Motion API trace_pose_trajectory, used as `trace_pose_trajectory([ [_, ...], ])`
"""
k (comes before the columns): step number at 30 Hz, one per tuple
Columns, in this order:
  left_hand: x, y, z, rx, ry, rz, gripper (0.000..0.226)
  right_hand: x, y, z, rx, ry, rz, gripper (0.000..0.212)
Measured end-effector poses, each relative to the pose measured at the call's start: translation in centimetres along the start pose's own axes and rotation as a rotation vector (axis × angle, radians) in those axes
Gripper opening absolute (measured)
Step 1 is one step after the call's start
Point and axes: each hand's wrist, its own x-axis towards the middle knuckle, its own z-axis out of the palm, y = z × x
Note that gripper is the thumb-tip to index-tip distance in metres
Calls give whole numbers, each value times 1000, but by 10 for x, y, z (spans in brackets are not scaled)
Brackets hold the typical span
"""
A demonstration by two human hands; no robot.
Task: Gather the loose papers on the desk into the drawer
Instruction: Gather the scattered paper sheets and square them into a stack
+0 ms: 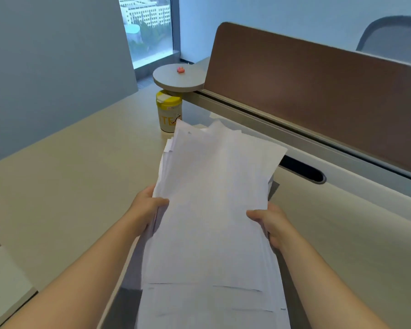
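A thick, uneven stack of white papers (214,210) fills the middle of the head view, held above the beige desk (69,186). My left hand (147,207) grips the stack's left edge, thumb on top. On the right edge, my right hand (271,224) grips the same stack, thumb over the top sheet. The sheets are not squared, and their far corners fan out toward the yellow can. No drawer shows in this view.
A yellow-lidded can (168,111) stands on the desk just beyond the papers. Above it sits a round grey shelf (178,78) with a small pink object (180,70). A brown divider panel (318,91) runs along the right, with a cable slot (304,170) below.
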Motion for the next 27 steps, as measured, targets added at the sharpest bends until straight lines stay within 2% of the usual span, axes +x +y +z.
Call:
trace_pose_trajectory([
  [3, -8, 29, -15, -32, -13, 63, 24, -11, -27, 7, 38, 17, -145, 32],
  [7, -16, 67, -31, -65, 46, 188, 27, -33, -67, 19, 29, 46, -275, 29],
  [11, -25, 99, -44, -136, 104, 327, 33, -50, -103, 28, -3, 82, -373, 39],
  [16, -33, 127, -51, -169, 138, 456, 39, -62, -130, 32, 70, 76, -463, 41],
  [21, -31, 113, -46, -123, 100, 409, 51, -50, -113, 25, 16, 70, -439, 33],
  [27, -11, 86, -29, -134, 34, 231, 55, -33, -94, 19, -28, 52, -400, 41],
])
